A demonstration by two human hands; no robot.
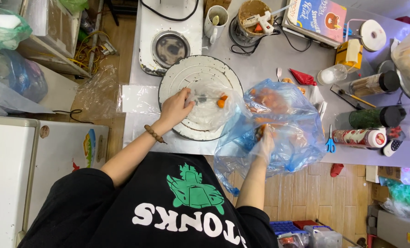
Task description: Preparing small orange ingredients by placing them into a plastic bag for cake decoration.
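My left hand (176,108) rests over the white round turntable (191,73) and grips a clear plastic bag (209,108) with a small orange piece (222,101) in it. A bead bracelet sits on that wrist. My right hand (263,143) is pushed inside a large blue plastic bag (283,133) that holds several orange pieces (267,98). The hand shows only dimly through the blue film, so its fingers are hard to read. The blue bag hangs over the front edge of the grey table (278,57).
Blue-handled scissors (330,143), a red-labelled can (359,138) and dark-capped bottles (375,117) lie at the right. A single burner (170,48), a mug (215,20), a glue gun (260,20) and a book (317,18) stand at the back. A white cabinet (12,174) is at my left.
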